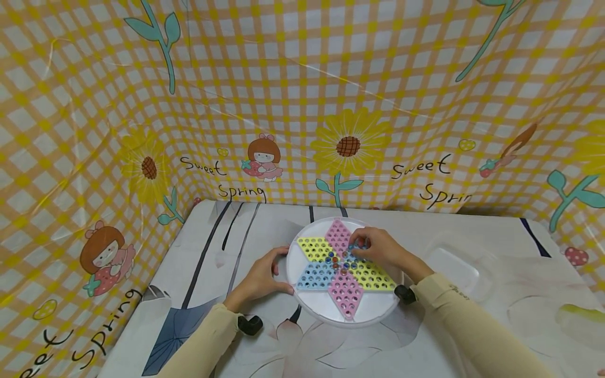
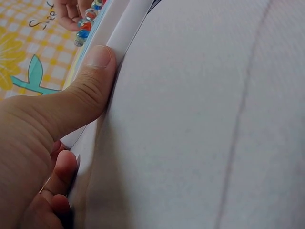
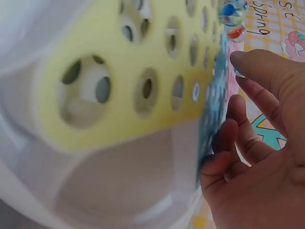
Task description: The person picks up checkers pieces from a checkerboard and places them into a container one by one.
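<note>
A round white Chinese checkers board [image 1: 373,311] lies on the table, its star of pink, yellow and blue sections full of holes. Several glass marbles [image 1: 335,260] sit around the star's middle. My left hand [image 1: 260,275] holds the board's left rim; in the left wrist view its thumb [image 2: 93,81] lies on the rim, with fingers curled lower down. Over the upper right blue section, my right hand [image 1: 378,247] pinches a small marble [image 3: 238,73] between thumb and forefinger, mostly hidden by them. Its other fingers [image 3: 224,136] curl close to the holes.
A shallow see-through tray [image 1: 454,266] lies right of the board, near my right forearm. The table [image 1: 264,346] has a printed floral cover. A checked curtain [image 1: 293,94] hangs behind it and at both sides.
</note>
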Demonstrator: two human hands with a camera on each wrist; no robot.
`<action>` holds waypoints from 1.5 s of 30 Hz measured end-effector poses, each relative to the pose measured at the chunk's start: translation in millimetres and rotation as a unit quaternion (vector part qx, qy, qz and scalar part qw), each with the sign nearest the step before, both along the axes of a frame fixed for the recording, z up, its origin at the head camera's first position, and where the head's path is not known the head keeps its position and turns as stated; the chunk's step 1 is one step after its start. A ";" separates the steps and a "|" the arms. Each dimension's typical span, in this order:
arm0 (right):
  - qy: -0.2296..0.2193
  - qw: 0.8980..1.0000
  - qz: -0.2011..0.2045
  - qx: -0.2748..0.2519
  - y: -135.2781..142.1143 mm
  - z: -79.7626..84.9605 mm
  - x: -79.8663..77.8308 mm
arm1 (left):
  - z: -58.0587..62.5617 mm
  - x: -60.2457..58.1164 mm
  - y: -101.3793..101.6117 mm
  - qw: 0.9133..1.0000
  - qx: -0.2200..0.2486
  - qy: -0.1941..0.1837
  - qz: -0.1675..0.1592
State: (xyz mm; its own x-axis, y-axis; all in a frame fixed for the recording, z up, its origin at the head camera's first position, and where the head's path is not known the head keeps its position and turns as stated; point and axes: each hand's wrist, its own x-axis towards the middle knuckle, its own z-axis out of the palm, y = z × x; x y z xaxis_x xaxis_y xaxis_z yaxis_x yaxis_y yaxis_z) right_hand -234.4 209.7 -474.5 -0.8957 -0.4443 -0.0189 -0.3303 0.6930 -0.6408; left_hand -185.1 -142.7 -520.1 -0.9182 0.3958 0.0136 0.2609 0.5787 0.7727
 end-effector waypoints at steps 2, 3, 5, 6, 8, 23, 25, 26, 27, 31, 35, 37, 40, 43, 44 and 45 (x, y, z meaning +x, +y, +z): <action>0.005 1.000 0.009 -0.007 1.2 2.7 -0.3 | 0.8 0.1 0.2 1.000 0.002 0.000 0.000; 0.009 1.000 0.013 -0.011 1.9 4.3 -0.4 | 1.1 0.1 0.2 1.000 0.002 -0.001 0.000; 0.023 0.999 0.021 -0.018 3.8 7.5 -0.8 | 1.3 0.3 0.4 1.000 0.003 -0.003 0.000; 0.033 0.999 0.028 -0.022 4.6 9.4 -0.8 | 1.2 0.3 0.5 1.000 0.004 -0.003 0.000; 0.049 0.998 0.035 -0.029 6.3 13.4 -1.0 | 0.6 0.3 0.7 1.000 0.004 -0.004 0.001; 0.077 0.996 0.020 -0.042 9.6 30.9 0.5 | -0.7 0.3 2.0 1.000 0.000 -0.004 0.001; 0.081 0.996 0.018 -0.042 9.6 30.6 0.5 | -0.7 0.4 1.9 1.000 -0.001 -0.003 0.001; 0.083 0.995 0.017 -0.044 9.8 30.5 0.5 | -0.4 0.5 1.9 1.000 -0.002 -0.002 0.001; 0.084 0.995 0.016 -0.045 10.0 30.4 0.5 | -0.1 0.6 1.9 1.000 -0.002 -0.002 0.001; 0.086 0.995 0.013 -0.050 11.9 31.8 2.0 | 1.5 1.1 2.0 1.000 -0.001 -0.004 0.003; 0.090 0.995 0.005 -0.045 18.0 38.2 7.6 | 0.2 0.2 2.4 1.000 -0.003 -0.002 0.002; 0.094 0.995 -0.002 -0.040 22.6 41.9 11.7 | -1.3 -0.2 2.2 1.000 -0.004 0.000 0.001; 0.095 0.995 -0.016 -0.031 30.7 47.4 18.6 | -2.4 -0.1 1.7 1.000 -0.006 0.002 -0.001; 0.093 0.995 -0.026 -0.023 40.5 51.6 25.6 | -3.0 -0.2 1.1 1.000 -0.008 0.004 -0.002; 0.091 0.995 -0.029 -0.021 44.0 53.3 28.3 | -2.9 0.0 1.2 1.000 -0.008 0.003 -0.003; 0.091 0.995 -0.032 -0.020 47.5 54.8 30.8 | -2.9 0.2 1.2 1.000 -0.008 0.004 -0.003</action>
